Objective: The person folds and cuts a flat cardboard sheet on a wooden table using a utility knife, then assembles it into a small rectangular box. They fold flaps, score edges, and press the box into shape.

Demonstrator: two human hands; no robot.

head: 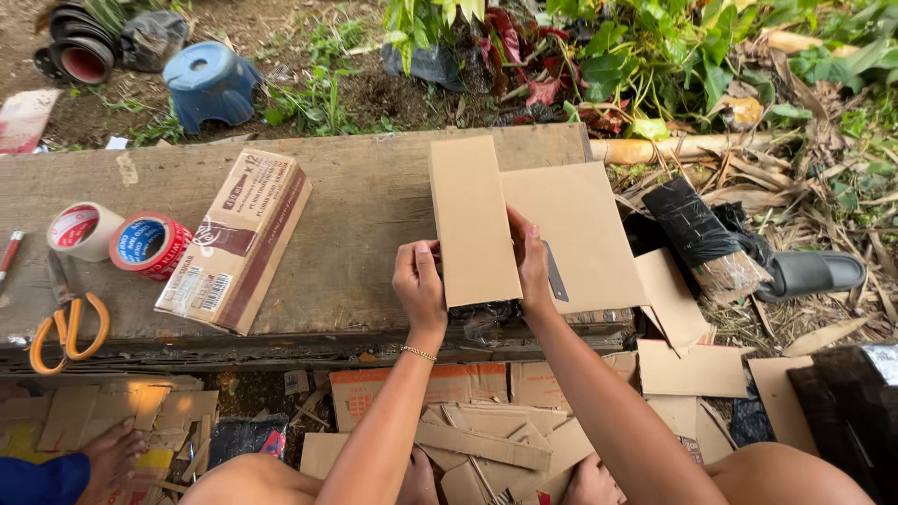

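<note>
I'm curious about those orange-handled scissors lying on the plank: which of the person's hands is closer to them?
The left hand. It grips the left edge of the upright cardboard piece, well to the right of the scissors. The right hand holds the cardboard's far edge, farther still.

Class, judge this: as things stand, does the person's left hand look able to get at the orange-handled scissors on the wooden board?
Probably yes. The orange-handled scissors lie uncovered at the board's near left edge, nothing stacked on them. But the left hand grips the upright tan cardboard piece and would first have to let go.
</note>
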